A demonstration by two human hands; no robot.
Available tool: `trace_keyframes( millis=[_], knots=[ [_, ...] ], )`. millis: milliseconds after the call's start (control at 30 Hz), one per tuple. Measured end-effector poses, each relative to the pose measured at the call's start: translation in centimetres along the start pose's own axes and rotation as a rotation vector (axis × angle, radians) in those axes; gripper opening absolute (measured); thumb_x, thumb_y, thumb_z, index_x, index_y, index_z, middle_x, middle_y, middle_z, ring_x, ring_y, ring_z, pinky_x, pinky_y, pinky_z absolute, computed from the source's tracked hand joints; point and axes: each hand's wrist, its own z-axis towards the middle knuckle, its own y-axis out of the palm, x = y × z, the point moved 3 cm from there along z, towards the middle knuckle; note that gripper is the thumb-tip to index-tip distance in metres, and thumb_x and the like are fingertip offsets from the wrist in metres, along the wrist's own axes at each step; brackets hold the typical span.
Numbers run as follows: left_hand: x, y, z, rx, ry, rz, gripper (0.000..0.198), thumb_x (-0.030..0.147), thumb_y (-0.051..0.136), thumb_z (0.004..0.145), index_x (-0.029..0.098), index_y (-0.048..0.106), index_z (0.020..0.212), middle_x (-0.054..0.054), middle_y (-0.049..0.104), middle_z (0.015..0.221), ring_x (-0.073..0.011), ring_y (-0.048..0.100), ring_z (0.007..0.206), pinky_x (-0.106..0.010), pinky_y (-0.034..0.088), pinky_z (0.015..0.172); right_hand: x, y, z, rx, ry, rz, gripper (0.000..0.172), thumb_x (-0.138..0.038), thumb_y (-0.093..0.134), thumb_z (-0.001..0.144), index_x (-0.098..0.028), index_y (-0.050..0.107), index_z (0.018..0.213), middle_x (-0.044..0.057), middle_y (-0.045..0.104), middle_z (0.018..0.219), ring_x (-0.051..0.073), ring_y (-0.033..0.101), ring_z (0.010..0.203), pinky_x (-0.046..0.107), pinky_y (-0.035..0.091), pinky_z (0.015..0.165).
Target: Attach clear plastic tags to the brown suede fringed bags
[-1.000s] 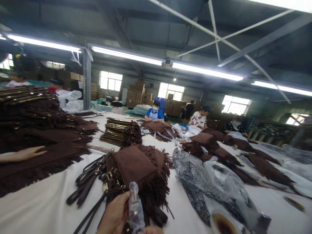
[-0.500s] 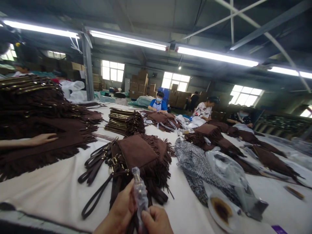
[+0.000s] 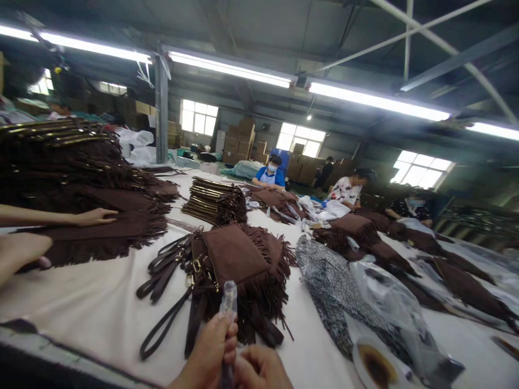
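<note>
My left hand (image 3: 213, 343) is closed around a clear plastic wrapping (image 3: 229, 297), whose crumpled top end sticks up above the fist. Something shiny shows faintly inside it, and a dark strap seems to run down below. My right hand (image 3: 261, 367) is closed beside it, the fingers pinching the lower part of the wrapping. Just beyond both hands lies a pile of dark brown fringed bags (image 3: 233, 254) with gold-coloured clasps. Brown wrist straps (image 3: 164, 324) spread out from the pile's left side.
A co-worker's hands (image 3: 97, 217) rest over brown fringed pieces at left, by a tall stack (image 3: 60, 156). Gold-edged pieces (image 3: 211, 200) stand behind the pile. At right are a speckled cloth (image 3: 324, 286), a plastic bag (image 3: 385, 292) and a dish with dark liquid (image 3: 377, 367).
My left hand has slid up and wrapped round the plastic, covering more of it. My view has turned slightly left. The co-worker's second hand has come into view at left.
</note>
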Motion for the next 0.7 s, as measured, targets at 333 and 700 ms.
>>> trace_keyframes(
  millis=[333,700],
  knots=[
    [0.0,-1.8,0.7,0.04,0.013,0.303,0.062,0.081,0.057,0.058,0.023,0.042,0.075,0.011,0.035,0.052,-0.0037,0.023,0.037,-0.017,0.015,0.036,-11.4,0.0,9.1,0.261,-0.424,-0.719,0.015,-0.031,0.065,0.076,-0.02,0.067,0.085,0.003,0.064,0.081,0.017,0.059,0.077,0.026,0.041,0.071],
    [1.1,-2.8,-0.9,-0.001,-0.116,0.016,0.062,0.073,0.06,0.065,0.017,0.052,0.09,0.009,0.04,0.057,-0.0015,0.02,0.04,-0.017,0.01,0.041,-9.0,0.0,10.7,0.394,-0.475,-0.758,0.016,-0.023,0.058,0.082,-0.019,0.06,0.067,0.001,0.058,0.075,0.015,0.057,0.072,0.026,0.04,0.069]
  ],
)
